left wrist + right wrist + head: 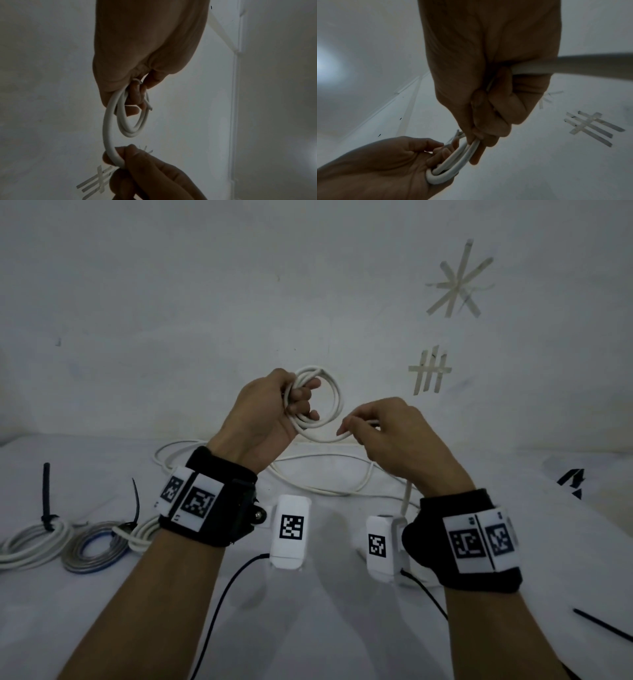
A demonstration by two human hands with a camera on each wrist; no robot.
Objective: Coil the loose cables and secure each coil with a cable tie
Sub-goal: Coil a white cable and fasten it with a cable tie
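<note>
A white cable (334,402) is partly wound into a small coil that my left hand (274,412) grips in the air, fingers curled through the loops. My right hand (380,426) pinches the cable's running length just right of the coil. The rest of the white cable (342,491) lies loose on the table below. In the left wrist view the coil (133,125) hangs from my left fingers and the right hand (137,166) holds the strand below it. In the right wrist view the cable (539,67) runs through my right fist toward the coil (453,159).
Three tied coils lie at the table's left: a white coil (30,542), a grey-blue coil (96,549) and another white coil (144,534) partly behind my left wrist. A loose black cable tie (603,625) lies at the right. Tape marks (430,369) are on the wall.
</note>
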